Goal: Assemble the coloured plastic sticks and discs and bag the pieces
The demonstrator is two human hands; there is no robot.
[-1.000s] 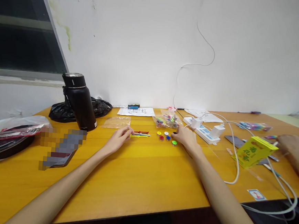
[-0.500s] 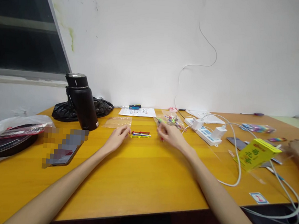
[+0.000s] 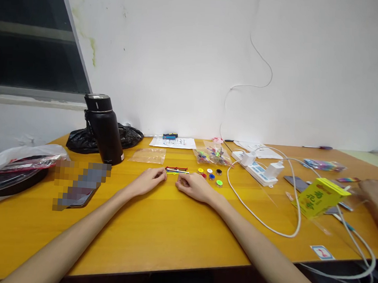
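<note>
Several thin coloured plastic sticks (image 3: pixel 177 169), red, white, blue and yellow, lie side by side on the table between my hands. My left hand (image 3: pixel 147 181) rests at their left ends, its thumb and fingers pressed together; anything between them is too small to make out. Just below their right ends is my right hand (image 3: pixel 194 186), fingers curled in, their inside hidden. Beyond my right hand stand several small round coloured pieces: a yellow one (image 3: pixel 209 171), a black one (image 3: pixel 219 171), a blue one (image 3: pixel 211 177) and a green one (image 3: pixel 219 183) show, a red one is partly covered.
A clear bag (image 3: pixel 204 156) of coloured parts lies behind the round pieces. An empty clear bag (image 3: pixel 148 155), black bottle (image 3: pixel 104 130) and phone (image 3: pixel 85 190) are on the left. A power strip (image 3: pixel 260 172), white cables, yellow box (image 3: pixel 320 197) and another person's hand (image 3: pixel 376 197) are right.
My right hand has moved left and nearer to me, from the bag of parts to the sticks' right ends, uncovering the round pieces. My left hand has barely moved.
</note>
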